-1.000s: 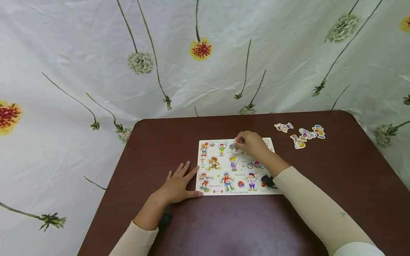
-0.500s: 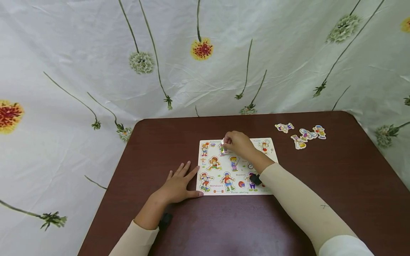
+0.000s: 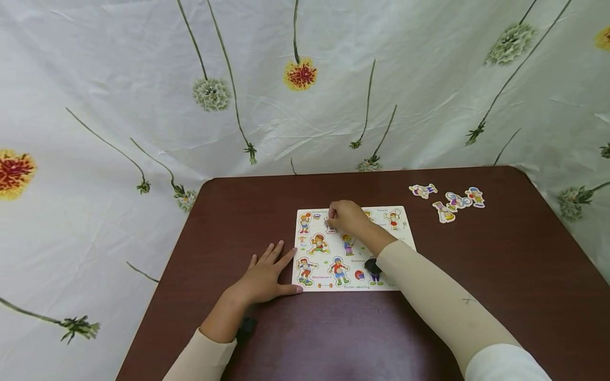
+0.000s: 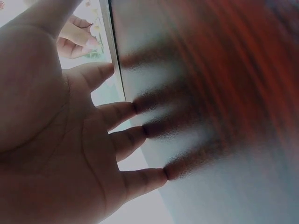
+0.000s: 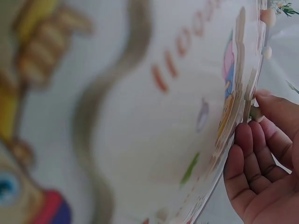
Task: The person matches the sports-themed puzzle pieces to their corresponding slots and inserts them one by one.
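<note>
A white peg puzzle board [image 3: 335, 246] with printed sports figures lies on the table. My left hand [image 3: 261, 279] is spread flat at its left side, fingers straight, with the thumb at the board's lower left corner. Over the board's top row, my right hand [image 3: 350, 218] pinches a puzzle piece [image 3: 331, 228] by its small knob [image 5: 255, 113] between thumb and fingers. This piece is at the second figure from the left, mostly hidden by the fingers. Whether it sits fully down in its slot, I cannot tell.
Several loose puzzle pieces [image 3: 444, 212] lie at the table's back right, some touching each other. The dark brown table [image 3: 343, 338] has a back edge near a hanging cloth [image 3: 329, 116] printed with flowers. My right forearm crosses the board's right part.
My right hand has moved left along the top row with the puzzle piece, then lowered it at the second figure. The left hand stays in place.
</note>
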`<state>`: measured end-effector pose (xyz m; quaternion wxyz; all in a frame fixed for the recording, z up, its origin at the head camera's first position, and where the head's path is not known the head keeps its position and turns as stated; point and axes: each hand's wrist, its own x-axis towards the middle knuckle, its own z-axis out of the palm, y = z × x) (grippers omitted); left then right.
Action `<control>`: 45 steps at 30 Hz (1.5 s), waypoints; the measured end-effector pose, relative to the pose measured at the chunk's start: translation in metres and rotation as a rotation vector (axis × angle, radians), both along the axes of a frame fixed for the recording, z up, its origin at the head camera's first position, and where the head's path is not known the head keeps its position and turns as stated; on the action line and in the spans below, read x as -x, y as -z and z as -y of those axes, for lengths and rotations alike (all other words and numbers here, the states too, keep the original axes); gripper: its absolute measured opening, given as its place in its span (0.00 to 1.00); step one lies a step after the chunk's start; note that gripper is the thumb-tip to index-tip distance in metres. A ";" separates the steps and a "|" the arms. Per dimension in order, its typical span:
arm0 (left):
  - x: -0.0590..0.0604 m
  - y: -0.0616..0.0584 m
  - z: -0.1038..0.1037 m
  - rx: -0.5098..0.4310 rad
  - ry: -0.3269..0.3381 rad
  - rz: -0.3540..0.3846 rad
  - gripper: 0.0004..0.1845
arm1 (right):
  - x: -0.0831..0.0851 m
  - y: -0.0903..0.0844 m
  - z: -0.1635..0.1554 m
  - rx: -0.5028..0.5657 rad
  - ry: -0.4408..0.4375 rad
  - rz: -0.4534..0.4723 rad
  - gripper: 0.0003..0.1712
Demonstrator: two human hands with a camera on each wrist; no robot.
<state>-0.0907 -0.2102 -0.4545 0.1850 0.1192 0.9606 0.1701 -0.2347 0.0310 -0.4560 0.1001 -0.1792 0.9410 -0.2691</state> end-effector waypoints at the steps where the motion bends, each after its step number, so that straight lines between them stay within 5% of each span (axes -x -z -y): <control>1: 0.000 -0.001 0.000 0.000 0.000 0.000 0.52 | 0.000 0.000 0.000 -0.001 -0.001 0.005 0.12; 21: 0.001 0.003 -0.001 0.014 0.004 0.005 0.52 | 0.001 0.002 0.000 -0.009 0.005 0.066 0.13; 34: 0.001 0.001 0.000 0.004 -0.006 0.011 0.52 | -0.004 -0.003 -0.022 0.342 0.133 0.117 0.12; 45: 0.001 0.002 0.000 0.007 -0.005 0.005 0.52 | -0.009 -0.020 -0.074 0.415 0.218 0.057 0.18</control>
